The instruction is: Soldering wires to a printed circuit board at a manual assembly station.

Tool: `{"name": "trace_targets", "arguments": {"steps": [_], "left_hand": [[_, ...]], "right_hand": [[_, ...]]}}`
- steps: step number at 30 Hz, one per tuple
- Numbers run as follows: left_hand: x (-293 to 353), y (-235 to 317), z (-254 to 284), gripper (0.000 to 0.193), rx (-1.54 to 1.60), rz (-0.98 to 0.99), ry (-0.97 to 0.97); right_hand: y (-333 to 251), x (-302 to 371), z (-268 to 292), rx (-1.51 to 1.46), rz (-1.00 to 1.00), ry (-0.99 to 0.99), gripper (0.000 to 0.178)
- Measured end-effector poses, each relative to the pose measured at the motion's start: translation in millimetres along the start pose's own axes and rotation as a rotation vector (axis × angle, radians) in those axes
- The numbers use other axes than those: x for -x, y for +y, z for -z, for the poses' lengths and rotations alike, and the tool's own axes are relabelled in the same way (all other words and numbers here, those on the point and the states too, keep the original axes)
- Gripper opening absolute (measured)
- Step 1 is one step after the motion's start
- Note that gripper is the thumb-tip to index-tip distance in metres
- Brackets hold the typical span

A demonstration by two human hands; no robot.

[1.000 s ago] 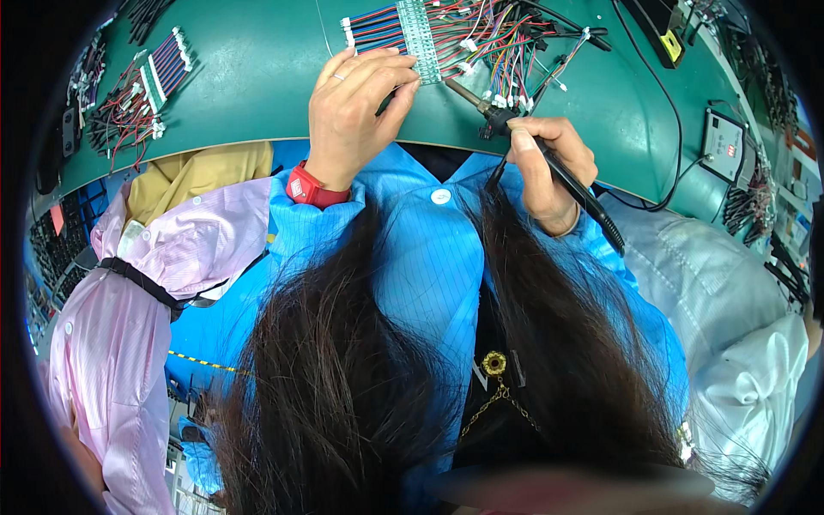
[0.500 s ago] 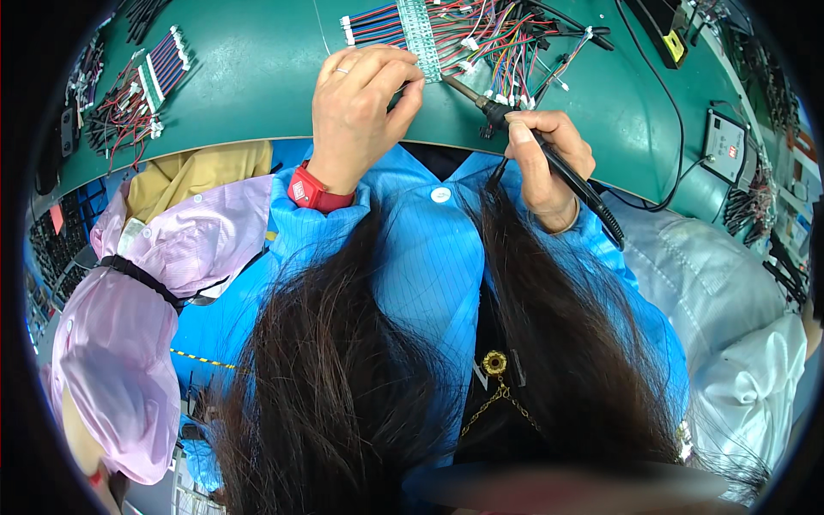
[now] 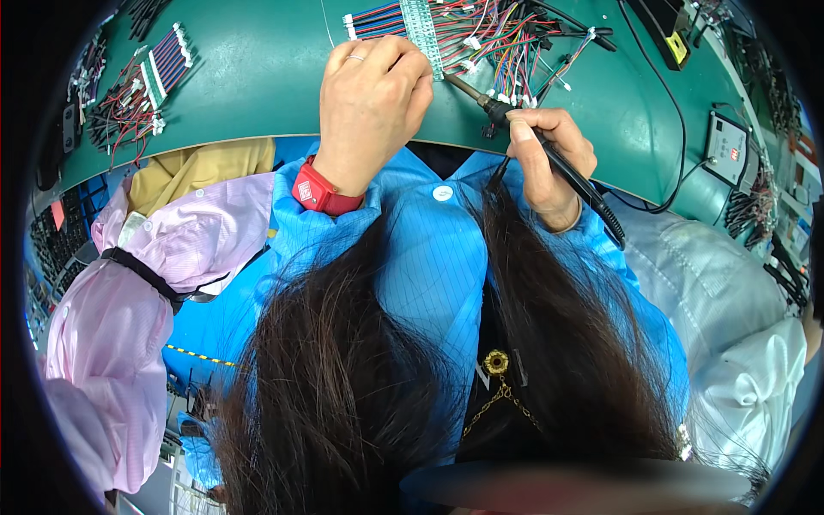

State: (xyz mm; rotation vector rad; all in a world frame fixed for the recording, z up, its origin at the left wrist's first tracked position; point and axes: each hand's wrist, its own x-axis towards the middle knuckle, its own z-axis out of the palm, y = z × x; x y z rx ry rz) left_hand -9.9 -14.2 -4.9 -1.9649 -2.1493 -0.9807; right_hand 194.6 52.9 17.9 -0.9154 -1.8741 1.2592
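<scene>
My right hand (image 3: 549,167) grips a black soldering iron (image 3: 562,163), its metal tip resting at the near end of a narrow green circuit board strip (image 3: 421,34). My left hand (image 3: 373,107), fingers curled in and a red band on its wrist, is closed just left of that same end. A thin pale solder wire (image 3: 326,21) runs down into the left hand; its fingertips are hidden behind the knuckles. Colored wires with white connectors (image 3: 365,21) leave the strip on the left, and a fan of more wires (image 3: 506,47) spreads to its right.
Another wired board (image 3: 154,77) lies on the green table (image 3: 249,77) at the left. A grey control box (image 3: 727,146) stands at the right, with the iron's black cable (image 3: 674,103) looping nearby. Other people's sleeves, pink (image 3: 223,210) and white (image 3: 687,275), flank me.
My left hand has shifted slightly right and up, with its thumb now tucked closer. The solder wire moved a little right with it. The soldering iron stays almost still.
</scene>
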Motion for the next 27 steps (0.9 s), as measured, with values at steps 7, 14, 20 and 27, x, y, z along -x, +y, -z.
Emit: {"name": "trace_targets", "arguments": {"steps": [7,14,20,27], "left_hand": [[-3,6,-1,0.010,-0.004,0.006,-0.003],[-3,5,-2,0.009,0.002,-0.010,-0.026],[-2,-7,7,0.008,0.042,0.019,-0.055],[-47,-17,5,0.021,0.179,0.001,0.273]], "right_hand": [[2,1,4,0.021,0.029,-0.009,0.006],[4,2,5,0.018,0.041,-0.013,0.006],[-7,2,7,0.029,0.044,0.037,0.007],[-11,-30,20,0.198,0.477,-0.069,0.015]]}}
